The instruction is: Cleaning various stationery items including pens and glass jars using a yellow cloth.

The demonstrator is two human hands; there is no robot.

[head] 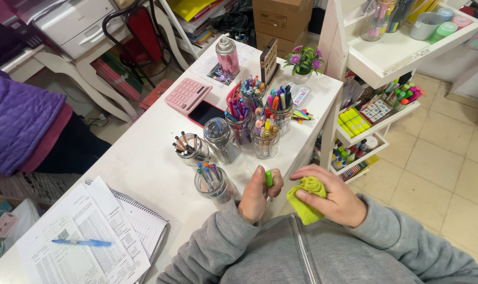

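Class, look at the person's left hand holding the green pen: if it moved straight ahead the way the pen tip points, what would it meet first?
Probably the glass jar of mixed pens beyond the left hand and green pen; depth is uncertain.

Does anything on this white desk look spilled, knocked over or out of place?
Nothing stands out. The jars of pens stand upright, the papers lie flat, and the left hand holds a green pen beside the right hand's green cloth.

A stationery shop: jars of pens (260, 123) crowd the white counter (144, 158), and display shelves (378, 113) (markers, erasers, glue) stand beside a pink calculator (188, 94).
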